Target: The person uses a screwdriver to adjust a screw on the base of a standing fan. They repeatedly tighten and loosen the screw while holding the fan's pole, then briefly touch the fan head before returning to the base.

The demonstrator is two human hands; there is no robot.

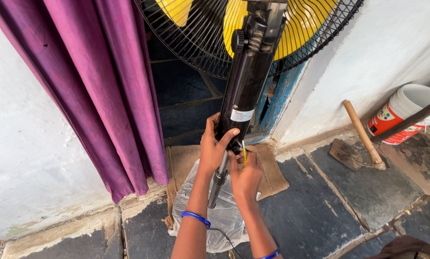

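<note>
We held the black fan column (246, 86) with our left hand (212, 144). Our right hand (245, 175), just below, gripped a thin yellow screwdriver (244, 153) at its base; we judged the fastening step in hand, needing steady turning.

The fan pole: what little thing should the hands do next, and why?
Probably turn the yellow-handled tool a little more at the foot of the black fan pole. The right hand has its tip pressed there, where the thin metal rod enters, while the left hand grips the pole steady. What the tip touches is hidden.
</note>
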